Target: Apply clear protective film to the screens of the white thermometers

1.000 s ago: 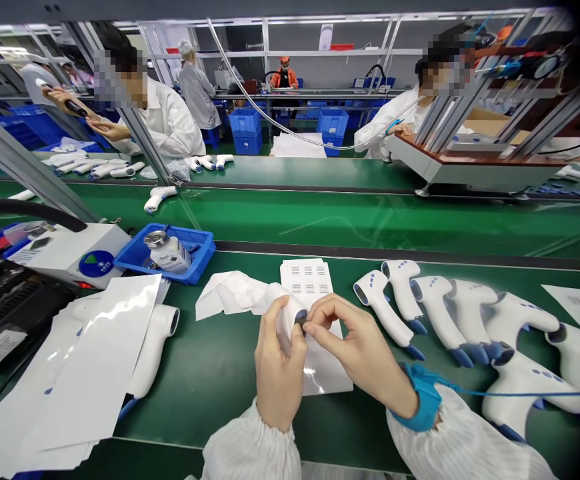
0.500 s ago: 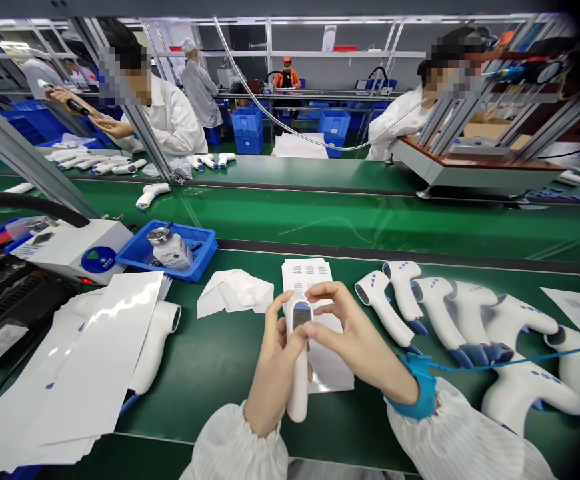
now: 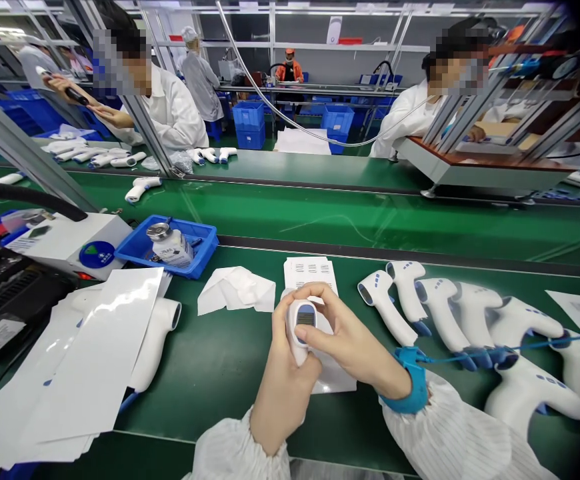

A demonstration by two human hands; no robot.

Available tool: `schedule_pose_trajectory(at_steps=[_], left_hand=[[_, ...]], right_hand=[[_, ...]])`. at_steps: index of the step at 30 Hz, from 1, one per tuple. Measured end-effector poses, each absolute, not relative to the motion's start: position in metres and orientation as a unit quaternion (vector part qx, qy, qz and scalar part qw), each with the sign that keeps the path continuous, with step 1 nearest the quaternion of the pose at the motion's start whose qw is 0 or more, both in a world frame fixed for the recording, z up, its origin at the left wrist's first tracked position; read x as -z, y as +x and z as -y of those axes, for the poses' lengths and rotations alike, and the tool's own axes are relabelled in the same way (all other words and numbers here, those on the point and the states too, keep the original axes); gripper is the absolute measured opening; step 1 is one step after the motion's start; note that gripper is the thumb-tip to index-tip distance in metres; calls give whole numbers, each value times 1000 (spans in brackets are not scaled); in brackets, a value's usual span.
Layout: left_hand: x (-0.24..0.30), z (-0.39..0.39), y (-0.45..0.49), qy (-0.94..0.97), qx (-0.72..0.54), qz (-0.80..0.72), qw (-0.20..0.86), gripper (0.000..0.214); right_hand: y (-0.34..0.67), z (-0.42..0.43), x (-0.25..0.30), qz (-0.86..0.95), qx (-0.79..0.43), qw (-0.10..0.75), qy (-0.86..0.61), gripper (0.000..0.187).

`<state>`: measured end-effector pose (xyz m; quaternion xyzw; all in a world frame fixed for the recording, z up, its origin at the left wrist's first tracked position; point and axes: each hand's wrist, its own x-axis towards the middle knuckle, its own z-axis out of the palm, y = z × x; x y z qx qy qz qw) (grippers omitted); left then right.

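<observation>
A white infrared thermometer (image 3: pixel 297 350) with a small grey screen faces me in both hands, above the bench. My left hand (image 3: pixel 287 383) is wrapped round its handle and left side. Fingers of my right hand (image 3: pixel 337 327) curl over its top end, and the right thumb presses at the lower part of the screen. Below and behind the hands lies a sheet of printed labels (image 3: pixel 311 270), partly covered by them. A crumpled white cloth or tissue (image 3: pixel 237 290) is left of it. Around my right wrist sits a blue strap (image 3: pixel 413 380) with a blue cord.
Several white thermometers (image 3: pixel 387 307) lie on the right. At left are stacked white sheets (image 3: pixel 95 353) over another thermometer (image 3: pixel 157 343), and a blue tray (image 3: pixel 203 257) holding a bottle (image 3: pixel 170 245). A green conveyor (image 3: pixel 330 217) runs beyond; co-workers sit across it.
The thermometer has tilted so its screen faces me more squarely. My left hand has closed lower round the handle, and the right fingers have come over its top. On the conveyor, a thermometer shifted left.
</observation>
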<state>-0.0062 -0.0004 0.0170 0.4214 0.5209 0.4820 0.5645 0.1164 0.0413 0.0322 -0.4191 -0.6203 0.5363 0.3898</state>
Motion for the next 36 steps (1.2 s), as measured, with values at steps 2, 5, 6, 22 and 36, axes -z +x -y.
schedule_pose_trajectory(at_steps=[2, 5, 6, 22, 36], left_hand=[[-18, 0, -7, 427, -496, -508, 560, 76], [-17, 1, -6, 437, -506, -485, 564, 76], [-17, 1, -6, 436, -510, -481, 565, 75], [0, -22, -13, 428, -386, -533, 619, 53], [10, -19, -20, 392, -401, -547, 621, 39]], right_hand=[[118, -40, -35, 612, -566, 376, -404, 33], [121, -41, -40, 610, -588, 358, -393, 35], [122, -41, -40, 610, -592, 353, -392, 36], [131, -182, -6, 668, -276, 236, -649, 52], [241, -55, 29, 668, 5, -3, -744, 43]])
